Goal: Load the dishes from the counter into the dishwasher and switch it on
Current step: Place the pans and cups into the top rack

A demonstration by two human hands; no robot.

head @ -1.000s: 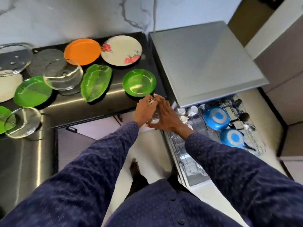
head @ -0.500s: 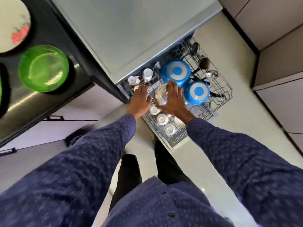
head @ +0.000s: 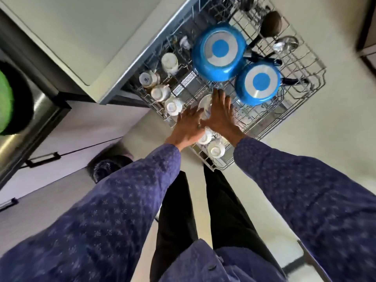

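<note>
A clear glass bowl (head: 205,104) sits mouth-down in the pulled-out wire dishwasher rack (head: 295,94), beside two blue pans (head: 219,51). Left hand (head: 188,127) and right hand (head: 220,115) lie on it, fingers straight, gripping nothing. Seating it looks nearly done; next comes letting go, then back to the table for more.

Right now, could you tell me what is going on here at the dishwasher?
A person is leaning over the pulled-out dishwasher rack and setting a clear glass bowl into it with both hands. The left hand and right hand rest on the bowl with fingers mostly straight. Two blue pans lie upside down in the rack, with white cups along its left side and ladles at the back. A green plate waits on the counter.
</note>
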